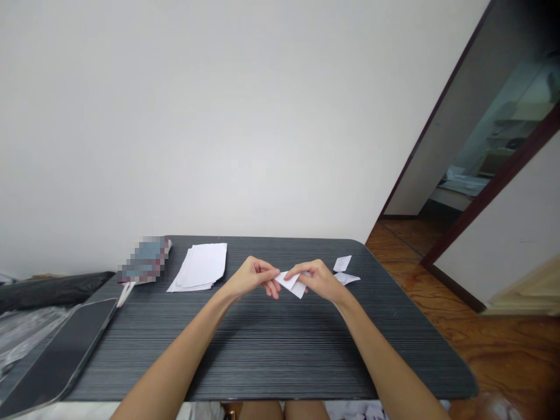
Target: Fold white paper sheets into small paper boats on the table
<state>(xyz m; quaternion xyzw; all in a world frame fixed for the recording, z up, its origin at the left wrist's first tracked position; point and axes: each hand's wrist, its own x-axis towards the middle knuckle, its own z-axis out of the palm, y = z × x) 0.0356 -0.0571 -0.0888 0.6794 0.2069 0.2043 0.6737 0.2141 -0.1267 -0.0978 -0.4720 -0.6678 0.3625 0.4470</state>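
Note:
Over the middle of a dark striped table (262, 344), both of my hands hold one small folded white paper (292, 284). My left hand (254, 278) pinches its left end with curled fingers. My right hand (317, 279) pinches its right side, fingers closed on the fold. Two small folded white paper pieces (345, 271) lie on the table just right of my right hand. A stack of white paper sheets (201, 266) rests at the back of the table, left of my left hand.
A tablet with a dark screen (61, 353) lies at the table's left edge. A blurred-out object (146, 259) sits beside the paper stack. A white wall stands behind the table. Wooden floor (481, 326) and an open doorway (490, 146) are to the right.

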